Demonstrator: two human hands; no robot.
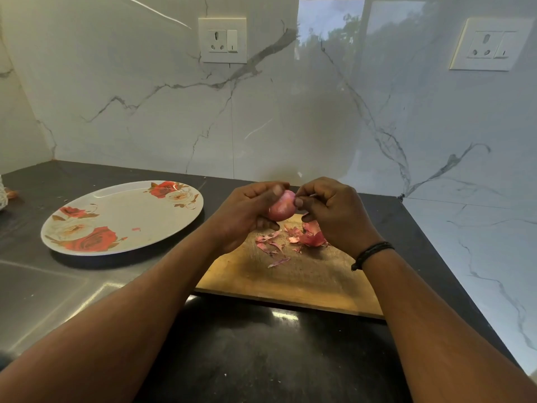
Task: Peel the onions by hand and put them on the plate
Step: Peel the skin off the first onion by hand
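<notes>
Left hand (247,210) grip wraps the onion (281,209) above the board (290,274); right hand (328,207) pinches skin at its top. I'd pull thin strips downward, then move to plate (122,242).

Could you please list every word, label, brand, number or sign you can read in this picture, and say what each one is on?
There is no readable text.
Plate: rose pattern only, no words.
Two wall sockets: each switch carries a small dark mark, too small to read as a character.
Cutting board, onion, wristband: nothing written.
</notes>
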